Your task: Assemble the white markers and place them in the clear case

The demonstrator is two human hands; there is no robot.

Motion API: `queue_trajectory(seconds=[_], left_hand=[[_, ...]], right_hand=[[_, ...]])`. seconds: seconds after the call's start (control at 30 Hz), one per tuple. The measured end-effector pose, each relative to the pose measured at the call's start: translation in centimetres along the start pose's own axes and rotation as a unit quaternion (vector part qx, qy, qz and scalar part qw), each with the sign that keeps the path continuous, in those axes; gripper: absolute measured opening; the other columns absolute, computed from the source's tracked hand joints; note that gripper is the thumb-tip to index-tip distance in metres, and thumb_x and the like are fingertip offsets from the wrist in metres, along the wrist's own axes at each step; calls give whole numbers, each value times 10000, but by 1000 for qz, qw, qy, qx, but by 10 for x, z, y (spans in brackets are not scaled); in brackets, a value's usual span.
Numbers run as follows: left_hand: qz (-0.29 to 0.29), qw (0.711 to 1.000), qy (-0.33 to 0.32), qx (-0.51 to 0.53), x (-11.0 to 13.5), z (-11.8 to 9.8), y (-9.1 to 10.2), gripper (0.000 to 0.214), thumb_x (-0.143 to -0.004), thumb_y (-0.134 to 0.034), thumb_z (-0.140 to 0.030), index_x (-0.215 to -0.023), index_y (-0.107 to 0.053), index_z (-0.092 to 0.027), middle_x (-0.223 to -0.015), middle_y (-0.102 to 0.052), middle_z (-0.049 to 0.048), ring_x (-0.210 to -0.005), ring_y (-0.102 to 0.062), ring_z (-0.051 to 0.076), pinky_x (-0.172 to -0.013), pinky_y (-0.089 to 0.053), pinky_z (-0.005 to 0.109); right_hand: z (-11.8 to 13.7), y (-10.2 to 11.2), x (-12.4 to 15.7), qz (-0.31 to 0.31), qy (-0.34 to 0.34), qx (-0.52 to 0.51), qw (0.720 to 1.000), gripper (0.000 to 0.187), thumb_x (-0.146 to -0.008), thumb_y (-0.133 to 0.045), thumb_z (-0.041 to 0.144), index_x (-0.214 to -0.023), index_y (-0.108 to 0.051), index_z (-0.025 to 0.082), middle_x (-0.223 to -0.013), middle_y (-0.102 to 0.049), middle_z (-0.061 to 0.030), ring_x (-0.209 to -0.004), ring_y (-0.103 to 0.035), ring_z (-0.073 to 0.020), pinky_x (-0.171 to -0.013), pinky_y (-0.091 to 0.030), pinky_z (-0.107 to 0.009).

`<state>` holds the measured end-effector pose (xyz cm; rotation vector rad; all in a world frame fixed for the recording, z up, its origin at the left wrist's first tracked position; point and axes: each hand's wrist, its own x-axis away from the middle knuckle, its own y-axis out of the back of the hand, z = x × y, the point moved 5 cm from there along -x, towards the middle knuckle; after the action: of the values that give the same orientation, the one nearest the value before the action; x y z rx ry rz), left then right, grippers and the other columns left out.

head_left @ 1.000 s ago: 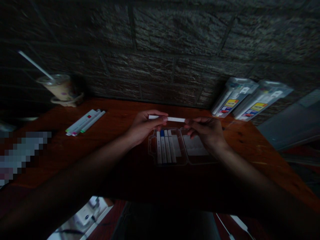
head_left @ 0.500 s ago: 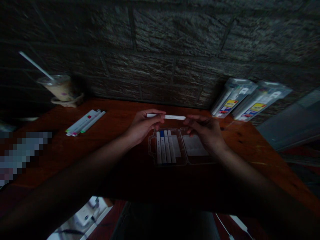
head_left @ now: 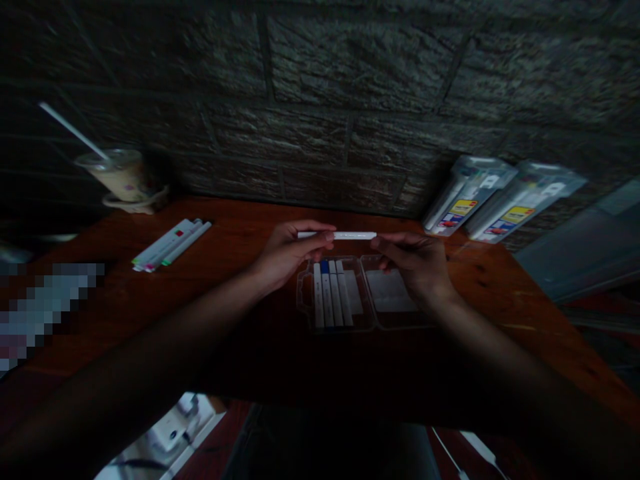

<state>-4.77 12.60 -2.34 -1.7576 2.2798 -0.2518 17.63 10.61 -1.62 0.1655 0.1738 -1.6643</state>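
Observation:
A white marker pen point(head_left: 350, 235) is held level above an open clear plastic case point(head_left: 367, 320). My left hand point(head_left: 287, 253) pinches the pen's left end. My right hand point(head_left: 415, 267) has its fingertips curled at the pen's right end, pinching it. The case lies on the reddish wooden table point(head_left: 240, 233); its left half holds several white pens point(head_left: 330, 293), one with a blue cap. Its right half shows a pale insert with nothing on it.
Two or three loose markers point(head_left: 170, 245) lie at the left. A lidded drink cup with a straw point(head_left: 117, 175) stands at the back left. Two sealed marker packs point(head_left: 493, 197) lean on the dark brick wall at the back right. The table's front edge is near my body.
The pen has stayed level between both hands and shifted slightly right. My right hand's fingers loosened from its end half a second ago and are back on the tip now.

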Motion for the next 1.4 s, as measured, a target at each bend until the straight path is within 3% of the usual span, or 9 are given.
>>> queue_trajectory(seconds=[1.03,1.2,1.4], left_hand=[[17,1000,-7,5,-2,1,1,191,-771,-865,-218,-954,-839,-170,-772,-756,61,-566,-589,77,-533,-462,205],[13,1000,4,11,-1,1,0,188,-771,-863,-211,-952,-837,-165,-773,-762,63,-589,-613,80,-555,-475,198],[9,1000,9,20,-1,1,0,173,-763,-868,-199,-927,-834,-157,-746,-757,55,-576,-612,76,-548,-468,190]], right_hand=[[-1,0,0,-2,12,-9,1000,124,-695,-926,303,-763,-844,239,-590,-712,-1,-446,-564,-99,-403,-465,-246],[-3,-1,-1,7,-15,-29,999,167,-674,-939,309,-771,-831,227,-601,-709,-2,-444,-562,-93,-388,-449,-233],[-5,-4,-2,43,-48,-87,994,162,-692,-921,293,-785,-821,205,-756,-761,-21,-475,-592,-73,-402,-455,-201]])
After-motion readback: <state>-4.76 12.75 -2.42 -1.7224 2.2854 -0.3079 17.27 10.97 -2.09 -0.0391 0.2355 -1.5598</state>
